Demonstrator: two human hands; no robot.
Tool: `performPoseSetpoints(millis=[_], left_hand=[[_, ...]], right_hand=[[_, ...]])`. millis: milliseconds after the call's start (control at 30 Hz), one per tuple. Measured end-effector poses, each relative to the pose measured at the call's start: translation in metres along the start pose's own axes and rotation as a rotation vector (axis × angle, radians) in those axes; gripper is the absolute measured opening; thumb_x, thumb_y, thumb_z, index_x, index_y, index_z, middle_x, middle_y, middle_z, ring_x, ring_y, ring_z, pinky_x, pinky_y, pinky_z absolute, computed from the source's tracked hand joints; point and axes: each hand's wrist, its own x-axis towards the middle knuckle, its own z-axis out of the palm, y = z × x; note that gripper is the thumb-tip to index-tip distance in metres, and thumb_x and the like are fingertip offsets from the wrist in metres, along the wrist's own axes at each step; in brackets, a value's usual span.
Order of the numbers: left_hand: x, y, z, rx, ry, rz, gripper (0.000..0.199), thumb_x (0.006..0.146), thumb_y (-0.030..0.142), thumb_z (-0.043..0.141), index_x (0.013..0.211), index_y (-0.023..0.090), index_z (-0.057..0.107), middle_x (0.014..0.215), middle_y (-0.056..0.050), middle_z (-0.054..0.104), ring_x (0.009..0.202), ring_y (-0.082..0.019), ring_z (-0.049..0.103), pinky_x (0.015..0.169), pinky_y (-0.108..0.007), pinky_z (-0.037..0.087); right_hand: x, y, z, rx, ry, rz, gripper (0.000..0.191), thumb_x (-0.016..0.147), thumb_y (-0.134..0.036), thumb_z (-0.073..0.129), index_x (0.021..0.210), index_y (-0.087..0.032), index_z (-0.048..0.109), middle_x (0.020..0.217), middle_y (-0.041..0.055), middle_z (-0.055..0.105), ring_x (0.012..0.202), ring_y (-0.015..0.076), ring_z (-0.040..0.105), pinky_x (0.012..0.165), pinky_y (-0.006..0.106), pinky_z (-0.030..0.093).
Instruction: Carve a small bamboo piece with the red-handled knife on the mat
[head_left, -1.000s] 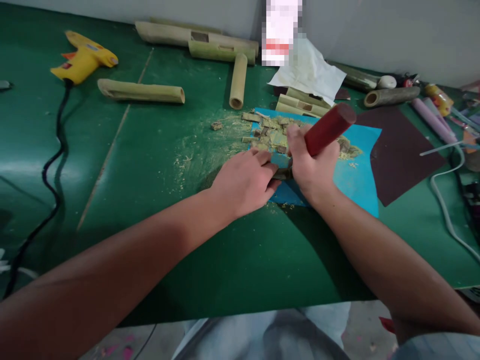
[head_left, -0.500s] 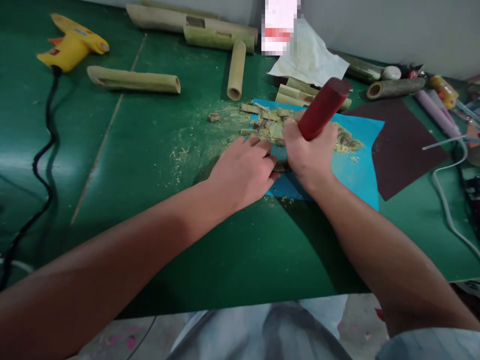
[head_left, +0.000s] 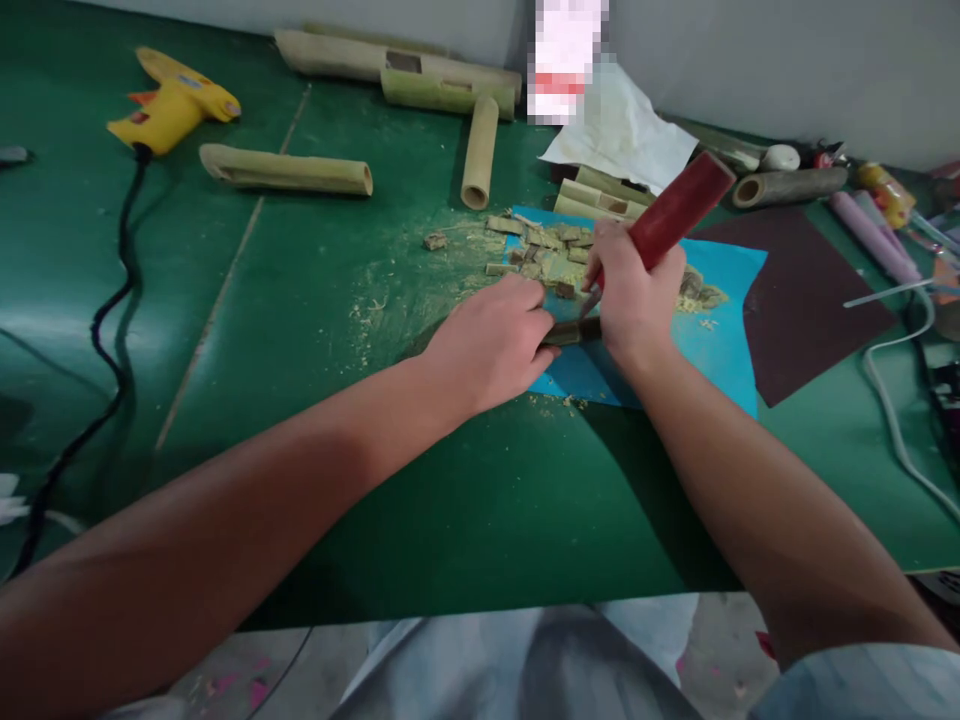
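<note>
My right hand (head_left: 641,295) is wrapped round the thick red handle of a knife (head_left: 681,215). A short bit of its metal blade shows below the fingers, pointing down at a piece of bamboo (head_left: 568,333). That bamboo lies over a blue sheet (head_left: 720,340), with its left end under the fingers of my left hand (head_left: 495,340), which are closed on it. How far the bamboo runs beneath both hands is hidden. Just beyond it, bamboo chips (head_left: 551,245) and pale shavings are heaped on the sheet.
A yellow glue gun (head_left: 176,100) with a black cord lies at the far left. Bamboo tubes (head_left: 289,172) rest along the back of the green table (head_left: 450,520). White paper (head_left: 626,130) leans at the wall. At right are a dark brown sheet (head_left: 817,300) and a white cable (head_left: 889,400).
My right hand has shifted slightly right and the red handle leans further right. More of the bamboo and part of the blade now show. My left hand stays in its hold.
</note>
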Motion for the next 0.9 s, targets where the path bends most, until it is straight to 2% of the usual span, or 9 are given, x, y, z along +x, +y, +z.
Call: performPoseSetpoints(millis=[67, 333, 567, 733, 900], left_hand=[[-0.0005, 0.0002, 0.0011, 0.01, 0.015, 0.011, 0.025, 0.098, 0.029, 0.066, 0.1, 0.009, 0.079, 0.101, -0.014, 0.07, 0.107, -0.031, 0.068, 0.09, -0.041, 0.057], [-0.0046, -0.0001, 0.0035, 0.038, 0.064, 0.052, 0.02, 0.096, 0.027, 0.067, 0.098, 0.01, 0.077, 0.103, -0.014, 0.07, 0.106, -0.03, 0.067, 0.087, -0.04, 0.057], [-0.0058, -0.0016, 0.0056, 0.056, 0.101, 0.08, 0.019, 0.097, 0.026, 0.065, 0.093, 0.011, 0.076, 0.097, -0.012, 0.069, 0.1, -0.028, 0.066, 0.081, -0.038, 0.055], [-0.0064, -0.0007, 0.0052, 0.074, 0.137, 0.098, 0.018, 0.096, 0.026, 0.066, 0.094, 0.011, 0.076, 0.096, -0.012, 0.07, 0.099, -0.027, 0.067, 0.082, -0.037, 0.055], [-0.0061, 0.0003, 0.0032, 0.087, 0.115, 0.1, 0.021, 0.097, 0.026, 0.063, 0.095, 0.011, 0.078, 0.096, -0.013, 0.071, 0.099, -0.028, 0.067, 0.081, -0.038, 0.055]], right_hand=[[-0.0019, -0.0014, -0.0008, -0.002, -0.046, -0.008, 0.048, 0.095, -0.027, 0.065, 0.052, -0.026, 0.042, 0.051, -0.0046, 0.044, 0.051, 0.0113, 0.042, 0.054, 0.03, 0.04], [-0.0046, -0.0029, -0.0048, 0.01, -0.085, 0.01, 0.045, 0.092, -0.025, 0.065, 0.052, -0.026, 0.043, 0.053, -0.0035, 0.047, 0.054, 0.0128, 0.044, 0.054, 0.031, 0.042], [-0.0061, 0.0002, -0.0057, 0.009, -0.113, -0.024, 0.041, 0.092, -0.029, 0.065, 0.056, -0.026, 0.045, 0.056, -0.004, 0.047, 0.055, 0.0128, 0.043, 0.054, 0.031, 0.041], [-0.0055, 0.0005, -0.007, -0.007, -0.133, -0.028, 0.045, 0.092, -0.031, 0.065, 0.055, -0.027, 0.041, 0.055, -0.0046, 0.041, 0.052, 0.013, 0.042, 0.052, 0.032, 0.038], [-0.0066, 0.0002, -0.0053, -0.061, -0.135, -0.03, 0.046, 0.093, -0.035, 0.066, 0.057, -0.027, 0.038, 0.056, -0.005, 0.041, 0.053, 0.0119, 0.041, 0.051, 0.03, 0.039]])
